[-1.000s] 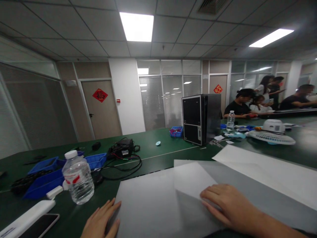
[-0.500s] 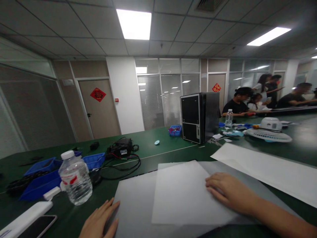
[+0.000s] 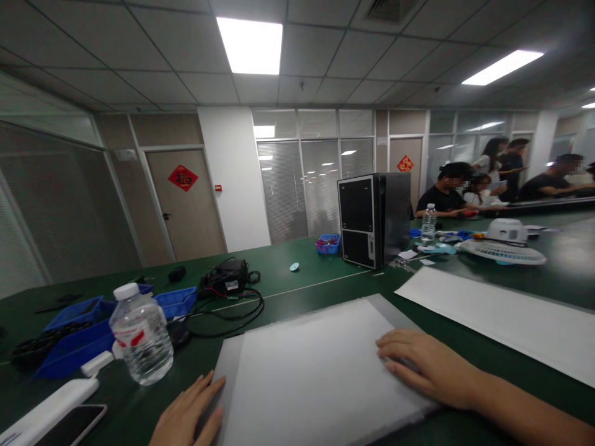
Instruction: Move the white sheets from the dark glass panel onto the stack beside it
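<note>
Currently resting the left hand (image 3: 188,412) at the left edge of a grey sheet (image 3: 231,359), thumb parted from loosely spread fingers. Resting the right hand (image 3: 425,365) on the right side of a white sheet (image 3: 311,371), palm down, with fingers close together and slightly bent. Clearly seeing the white sheet between both hands, atop the grey one, on the near part of the green table (image 3: 320,266). To the right, another white sheet (image 3: 493,316), apart. To the left, a water bottle (image 3: 142,341), upright, with a phone (image 3: 72,424) nearer.
</note>
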Tool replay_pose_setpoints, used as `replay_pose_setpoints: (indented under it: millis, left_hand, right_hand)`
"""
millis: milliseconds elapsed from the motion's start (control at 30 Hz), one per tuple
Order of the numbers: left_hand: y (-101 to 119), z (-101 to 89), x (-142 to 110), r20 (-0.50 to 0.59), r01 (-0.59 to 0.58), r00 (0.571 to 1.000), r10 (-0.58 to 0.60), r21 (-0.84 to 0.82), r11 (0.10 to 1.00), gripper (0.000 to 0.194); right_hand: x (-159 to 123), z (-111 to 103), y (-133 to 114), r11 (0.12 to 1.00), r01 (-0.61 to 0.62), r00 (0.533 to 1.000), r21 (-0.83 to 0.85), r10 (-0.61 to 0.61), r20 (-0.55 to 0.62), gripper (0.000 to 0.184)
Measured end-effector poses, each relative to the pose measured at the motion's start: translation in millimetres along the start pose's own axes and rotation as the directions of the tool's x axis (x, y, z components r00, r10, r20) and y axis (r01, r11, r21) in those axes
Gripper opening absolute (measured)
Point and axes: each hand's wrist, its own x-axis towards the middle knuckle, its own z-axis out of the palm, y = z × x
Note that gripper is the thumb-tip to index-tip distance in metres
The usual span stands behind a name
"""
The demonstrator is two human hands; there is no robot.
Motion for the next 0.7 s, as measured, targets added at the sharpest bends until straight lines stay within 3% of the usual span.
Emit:
replay_pose_setpoints:
  millis: [267, 333, 433, 500, 600, 700]
  left_hand:
    - [1, -1.7, 1, 0.023, 0.007, 1.0, -0.008, 0.037, 0.999, 0.053]
    - [-2, -1.0, 1, 0.026, -0.013, 1.0, 0.012, 0.047, 0.999, 0.052]
    - [-6, 0.2, 1, 0.018, -0.034, 0.999, 0.033, 0.053, 0.998, 0.052]
    - [-6, -0.5, 0, 0.022, -0.037, 0.999, 0.036, 0.057, 0.998, 0.055]
    - [-2, -4.7, 0, 0.102, -0.02, 0.995, 0.009, 0.1, 0.995, 0.059]
    - [5, -10.4, -2, 0.168, 0.01, 0.985, -0.032, 0.13, 0.991, 0.061]
  right_hand:
    - [-4, 5, -3, 0.995, 0.064, 0.995, 0.083, -0.07, 0.072, 0.045]
    - [-3, 7, 8, 1.0, 0.012, 0.999, 0.012, -0.013, 0.037, 0.047]
    - [-3, 8, 46, 0.972, -0.176, 0.981, -0.157, 0.16, -0.111, 0.051]
    - [-8, 10, 85, 0.907, -0.329, 0.934, -0.265, 0.271, -0.231, 0.054]
    - [-24, 13, 149, 0.749, -0.558, 0.817, -0.358, 0.42, -0.394, 0.061]
    - [-42, 15, 193, 0.621, -0.717, 0.693, -0.316, 0.586, -0.42, 0.066]
